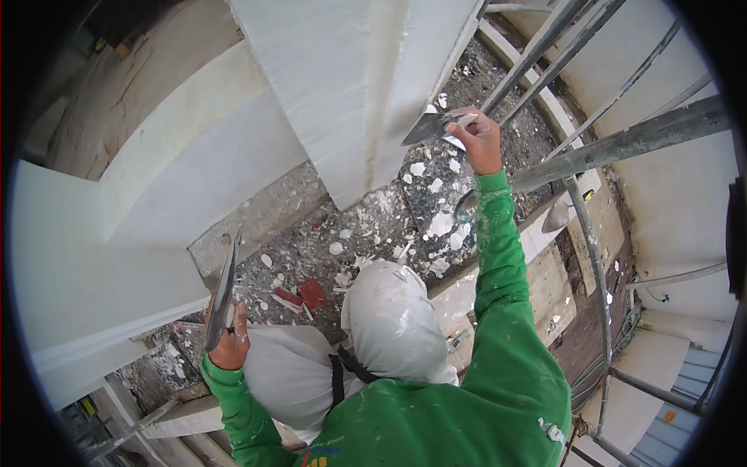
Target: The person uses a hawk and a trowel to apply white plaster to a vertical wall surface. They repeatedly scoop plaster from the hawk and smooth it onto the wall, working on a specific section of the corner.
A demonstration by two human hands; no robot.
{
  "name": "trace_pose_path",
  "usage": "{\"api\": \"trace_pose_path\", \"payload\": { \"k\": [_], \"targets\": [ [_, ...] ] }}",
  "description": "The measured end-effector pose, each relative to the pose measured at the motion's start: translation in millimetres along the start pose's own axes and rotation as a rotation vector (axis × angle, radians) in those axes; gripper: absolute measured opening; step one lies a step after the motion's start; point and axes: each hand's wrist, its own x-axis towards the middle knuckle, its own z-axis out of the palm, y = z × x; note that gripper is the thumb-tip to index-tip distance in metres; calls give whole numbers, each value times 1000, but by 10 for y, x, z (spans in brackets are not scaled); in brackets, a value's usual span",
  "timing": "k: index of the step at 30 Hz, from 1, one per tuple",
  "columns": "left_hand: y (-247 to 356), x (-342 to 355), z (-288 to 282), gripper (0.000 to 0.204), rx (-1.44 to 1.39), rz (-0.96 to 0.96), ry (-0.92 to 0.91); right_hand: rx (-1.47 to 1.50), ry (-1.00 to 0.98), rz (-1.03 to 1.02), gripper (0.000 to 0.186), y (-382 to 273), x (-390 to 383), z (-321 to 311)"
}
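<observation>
My right hand [481, 142] is closed around the handle of a putty knife [424, 129], its wide grey blade lying at the face of a white wall column [327, 70] near the lower right edge. Whether the blade touches the surface I cannot tell. Lower left, my left hand [230, 340] grips a broad metal plastering blade [222, 296], seen nearly edge-on. Its handle is hidden by the fingers. Green sleeves spotted with white cover both arms. My knees, in pale white-stained trousers [398, 311], are bent below.
White plaster flakes [441, 224] litter the dark, rough floor. Red pieces [313, 294] lie near my knee. Metal scaffold tubes [622, 144] cross the right side close to my right arm. A trowel-like tool [556, 216] rests beyond them. A low white wall [202, 148] stands at left.
</observation>
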Motion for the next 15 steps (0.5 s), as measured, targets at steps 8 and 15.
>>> {"api": "trace_pose_path", "payload": {
  "k": [8,15],
  "targets": [
    [8,89,58,29,85,55,-4,64,122,-77,20,-13,293,71],
    [105,153,46,25,-100,-61,-85,32,440,-83,14,50,-301,-280]
  ]
}}
